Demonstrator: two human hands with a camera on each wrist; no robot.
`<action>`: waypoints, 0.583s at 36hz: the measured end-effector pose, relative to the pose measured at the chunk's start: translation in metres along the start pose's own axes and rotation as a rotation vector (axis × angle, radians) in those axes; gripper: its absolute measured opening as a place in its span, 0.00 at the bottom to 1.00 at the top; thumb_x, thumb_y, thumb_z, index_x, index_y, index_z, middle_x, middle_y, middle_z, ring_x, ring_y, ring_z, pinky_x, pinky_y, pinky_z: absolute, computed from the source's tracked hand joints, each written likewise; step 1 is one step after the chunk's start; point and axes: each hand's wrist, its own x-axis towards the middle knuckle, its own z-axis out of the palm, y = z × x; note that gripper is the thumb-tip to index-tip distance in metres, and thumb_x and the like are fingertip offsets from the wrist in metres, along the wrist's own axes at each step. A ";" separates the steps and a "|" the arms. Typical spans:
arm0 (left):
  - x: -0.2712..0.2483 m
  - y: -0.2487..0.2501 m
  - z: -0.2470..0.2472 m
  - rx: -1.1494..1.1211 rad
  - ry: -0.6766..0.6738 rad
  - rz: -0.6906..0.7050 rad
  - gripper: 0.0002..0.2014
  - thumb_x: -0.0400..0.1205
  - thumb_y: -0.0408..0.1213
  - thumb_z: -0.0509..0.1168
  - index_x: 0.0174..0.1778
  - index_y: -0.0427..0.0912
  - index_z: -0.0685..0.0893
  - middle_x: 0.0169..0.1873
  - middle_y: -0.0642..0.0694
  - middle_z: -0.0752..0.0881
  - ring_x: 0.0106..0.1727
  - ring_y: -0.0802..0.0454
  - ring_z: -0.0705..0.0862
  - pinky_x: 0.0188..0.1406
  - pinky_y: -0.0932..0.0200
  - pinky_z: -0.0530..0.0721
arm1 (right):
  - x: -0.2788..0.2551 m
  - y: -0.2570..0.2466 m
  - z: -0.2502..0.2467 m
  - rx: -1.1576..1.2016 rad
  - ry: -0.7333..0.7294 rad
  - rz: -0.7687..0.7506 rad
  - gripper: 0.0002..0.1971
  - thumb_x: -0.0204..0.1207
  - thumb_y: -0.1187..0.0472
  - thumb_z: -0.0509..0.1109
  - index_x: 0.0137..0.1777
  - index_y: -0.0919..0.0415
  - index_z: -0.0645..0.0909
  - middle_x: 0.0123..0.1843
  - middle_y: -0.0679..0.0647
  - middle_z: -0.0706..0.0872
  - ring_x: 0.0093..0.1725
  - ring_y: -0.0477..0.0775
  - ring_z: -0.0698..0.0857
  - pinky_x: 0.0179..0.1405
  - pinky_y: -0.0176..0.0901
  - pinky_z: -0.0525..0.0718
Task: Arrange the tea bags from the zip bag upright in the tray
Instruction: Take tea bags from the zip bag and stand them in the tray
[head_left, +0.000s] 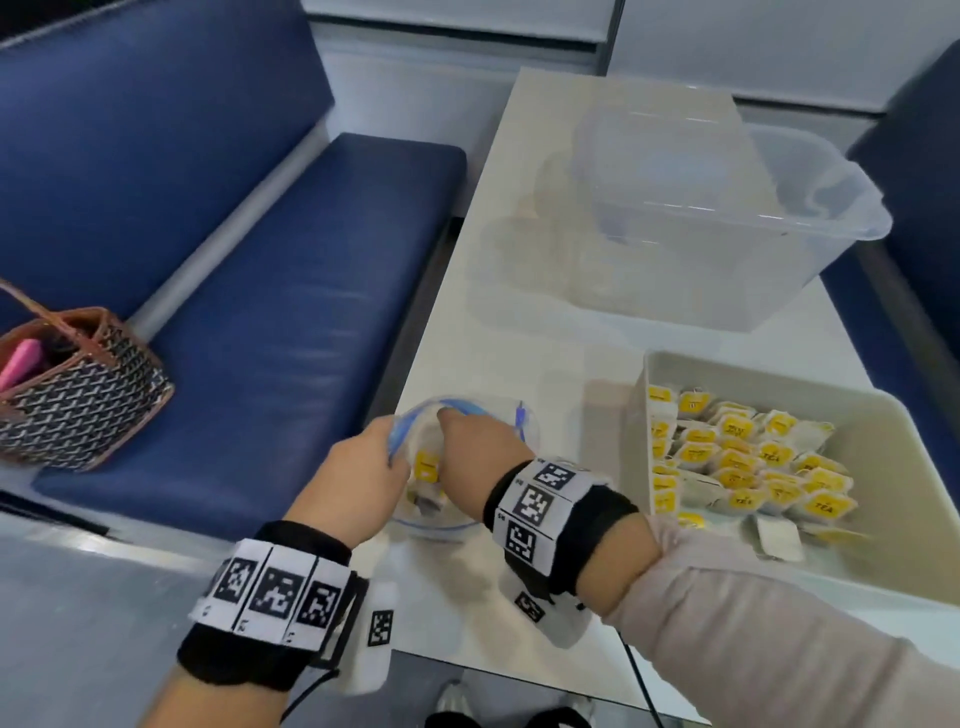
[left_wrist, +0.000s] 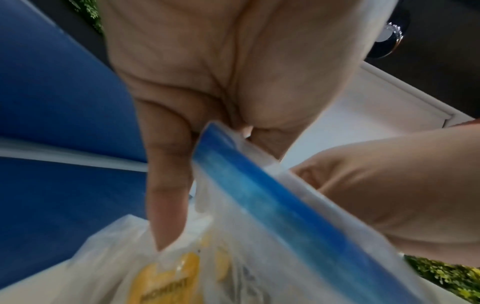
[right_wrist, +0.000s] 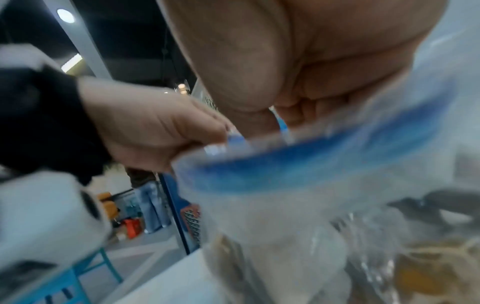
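A clear zip bag (head_left: 483, 415) with a blue zip strip (left_wrist: 259, 195) lies at the table's near left edge, its mouth pulled open. My left hand (head_left: 363, 467) pinches the left end of the rim (left_wrist: 205, 131). My right hand (head_left: 467, 447) is over the mouth, fingers curled on the far rim (right_wrist: 285, 117). Tea bags with yellow tags (head_left: 427, 467) show inside the bag (left_wrist: 166, 283). To the right, the white tray (head_left: 727, 364) holds several tea bags (head_left: 737, 457) standing in rows, with a few loose ones near its front.
A large clear plastic bin (head_left: 727, 218) stands at the back of the white table (head_left: 519, 312). A blue bench (head_left: 260, 312) runs along the left, with a patterned handbag (head_left: 78, 395) on it. The table's edge lies just left of the bag.
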 end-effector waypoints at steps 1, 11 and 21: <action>-0.001 0.001 0.000 -0.012 0.005 0.000 0.19 0.83 0.35 0.56 0.71 0.45 0.72 0.48 0.47 0.80 0.48 0.47 0.79 0.42 0.58 0.74 | 0.003 -0.001 0.002 -0.003 0.010 0.013 0.14 0.80 0.65 0.60 0.65 0.65 0.73 0.58 0.65 0.81 0.57 0.65 0.82 0.44 0.46 0.73; -0.007 0.000 0.000 -0.044 0.022 0.011 0.20 0.84 0.38 0.54 0.73 0.50 0.69 0.55 0.43 0.83 0.52 0.43 0.81 0.51 0.51 0.81 | 0.009 -0.003 0.007 -0.016 0.061 0.067 0.12 0.81 0.63 0.59 0.59 0.60 0.81 0.58 0.60 0.84 0.58 0.63 0.83 0.41 0.48 0.72; -0.011 -0.004 -0.004 -0.115 0.060 0.167 0.30 0.74 0.34 0.69 0.73 0.53 0.69 0.63 0.55 0.78 0.59 0.55 0.78 0.55 0.61 0.74 | -0.018 0.016 -0.022 0.383 0.287 0.061 0.03 0.78 0.58 0.67 0.44 0.50 0.81 0.47 0.51 0.78 0.47 0.55 0.80 0.43 0.39 0.76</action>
